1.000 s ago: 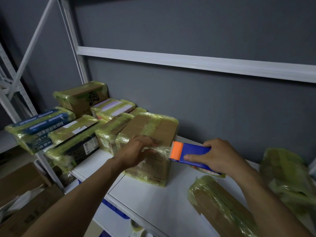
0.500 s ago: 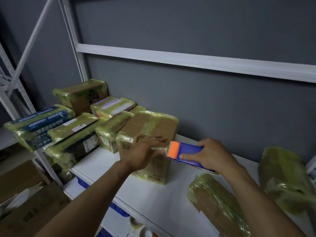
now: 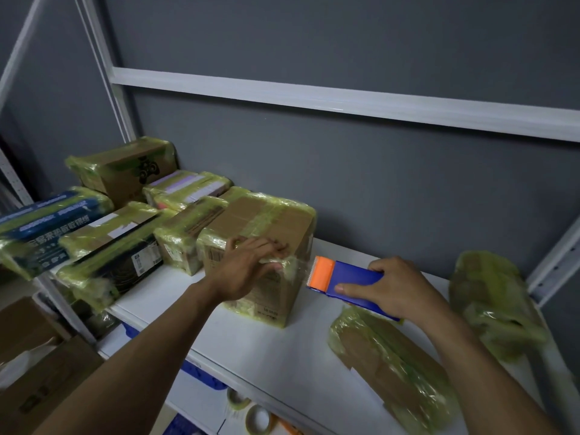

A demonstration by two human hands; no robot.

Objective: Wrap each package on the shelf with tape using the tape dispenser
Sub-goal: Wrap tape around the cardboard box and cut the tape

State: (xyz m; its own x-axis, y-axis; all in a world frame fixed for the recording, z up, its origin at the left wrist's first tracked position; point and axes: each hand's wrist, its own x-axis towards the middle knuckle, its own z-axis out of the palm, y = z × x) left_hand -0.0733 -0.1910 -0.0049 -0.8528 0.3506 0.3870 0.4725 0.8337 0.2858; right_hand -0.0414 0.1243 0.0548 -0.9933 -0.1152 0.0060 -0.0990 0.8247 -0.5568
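Note:
A cardboard box (image 3: 266, 224) banded with yellowish clear tape stands upright in the middle of the white shelf (image 3: 276, 356). My left hand (image 3: 248, 268) lies flat on its front face, fingers straight, pressing the tape down near the right edge. My right hand (image 3: 398, 288) grips the blue tape dispenser (image 3: 354, 279), whose orange head sits just right of the box's corner. A short stretch of tape runs from the box's corner to the orange head.
Several taped packages (image 3: 103, 246) crowd the shelf's left end, some overhanging the edge. A flat taped parcel (image 3: 389, 362) lies front right and a wrapped bundle (image 3: 492, 302) at far right. Tape rolls (image 3: 257, 419) sit on the shelf below. Cardboard boxes (image 3: 37, 372) stand lower left.
My left hand slid right along the box's front face, smoothing the tape. The dispenser has come away from the box's corner and sits a little right of it.

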